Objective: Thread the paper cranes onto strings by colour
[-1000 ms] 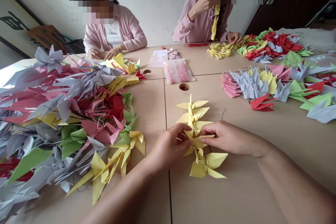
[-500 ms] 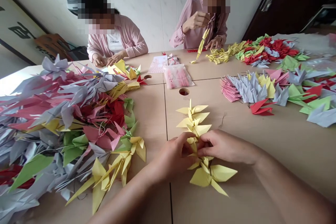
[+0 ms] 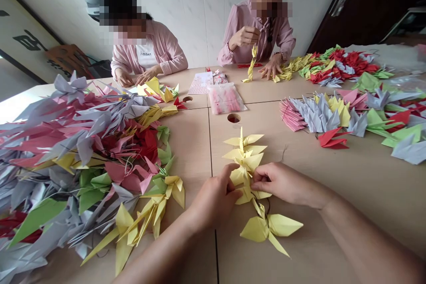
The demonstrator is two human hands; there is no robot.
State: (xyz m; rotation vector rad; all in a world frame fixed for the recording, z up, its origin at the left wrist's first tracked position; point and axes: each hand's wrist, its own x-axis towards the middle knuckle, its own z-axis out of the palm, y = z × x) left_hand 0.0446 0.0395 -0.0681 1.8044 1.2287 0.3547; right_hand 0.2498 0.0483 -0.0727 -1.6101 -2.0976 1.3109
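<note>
Nearer the person than a second earlier lay the lowest yellow crane (image 3: 258, 229); on the tabletop (image 3: 309, 257), the right hand (image 3: 278, 182) pinched the yellow crane string (image 3: 246, 163), the left hand (image 3: 216, 196) curled against it, grip unclear; spacing seemed underway, next calling for a light pull
</note>
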